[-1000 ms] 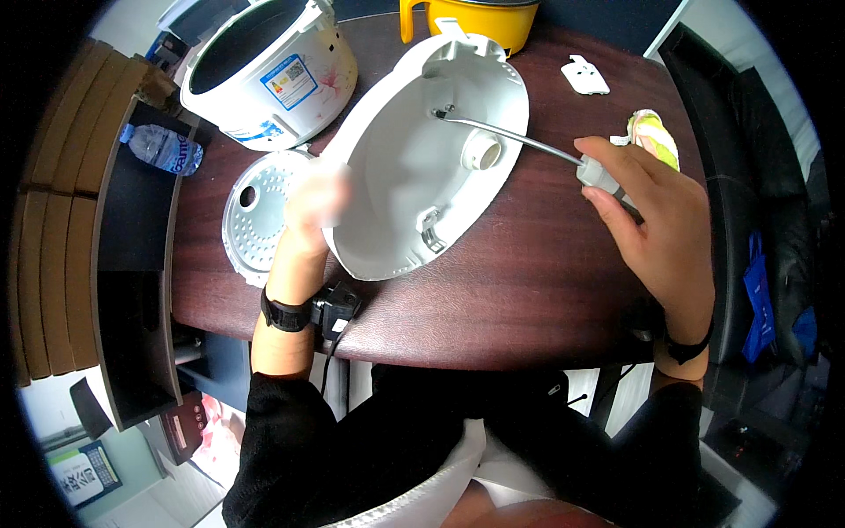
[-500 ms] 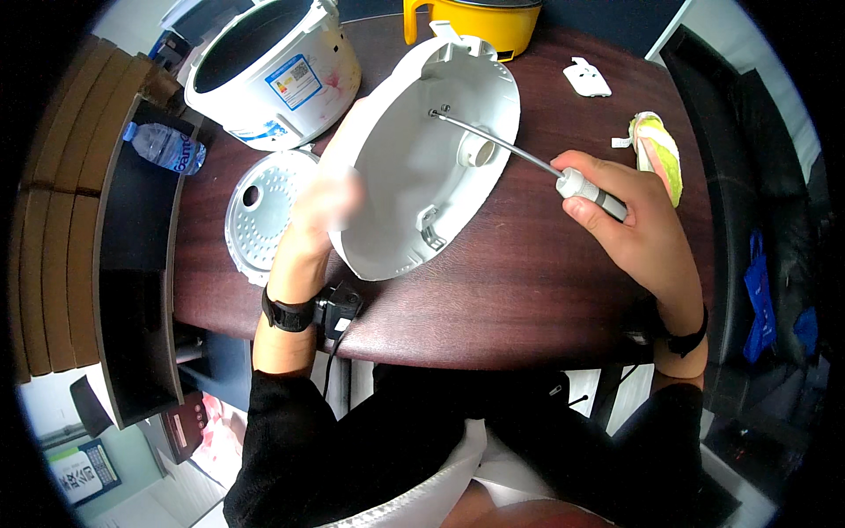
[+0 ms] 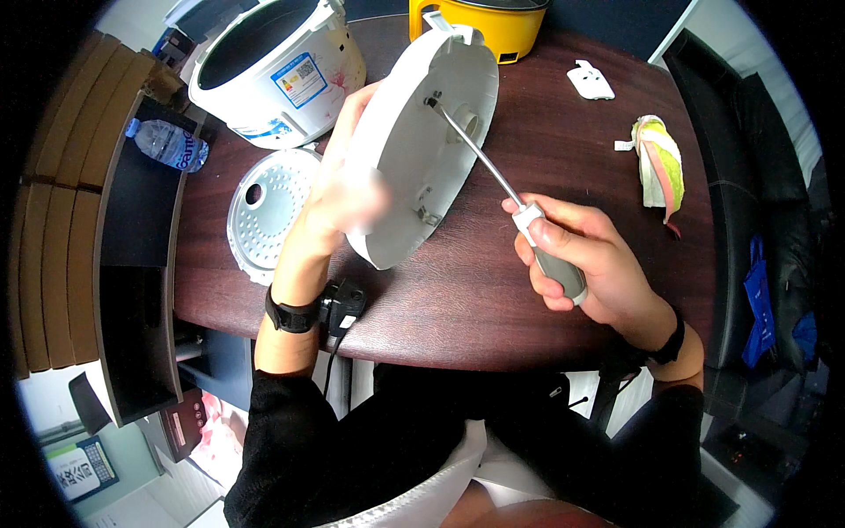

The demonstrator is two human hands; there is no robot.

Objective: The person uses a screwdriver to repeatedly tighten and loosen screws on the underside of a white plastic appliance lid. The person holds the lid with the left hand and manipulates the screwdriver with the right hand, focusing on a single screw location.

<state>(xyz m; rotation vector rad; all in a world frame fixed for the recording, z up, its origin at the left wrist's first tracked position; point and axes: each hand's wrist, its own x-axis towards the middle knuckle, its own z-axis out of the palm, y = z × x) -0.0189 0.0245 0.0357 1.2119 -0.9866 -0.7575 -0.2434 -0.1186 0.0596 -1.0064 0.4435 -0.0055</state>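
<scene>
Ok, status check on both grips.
Left grip holding white hollow plastic shell. Right grip on grey-handled metal screwdriver, tip inside shell. Nothing visibly blocking.

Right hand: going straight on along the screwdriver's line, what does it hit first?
Probably the white shell: the screwdriver in the right hand points at its inner face, tip apparently on or near it; exact depth unclear.

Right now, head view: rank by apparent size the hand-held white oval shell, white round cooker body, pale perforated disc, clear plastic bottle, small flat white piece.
1. Shell and cooker body: too alike to rank; shell is tilted and likely nearer.
2. Perforated disc, partly hidden.
3. Bottle.
4. Flat piece.
</scene>
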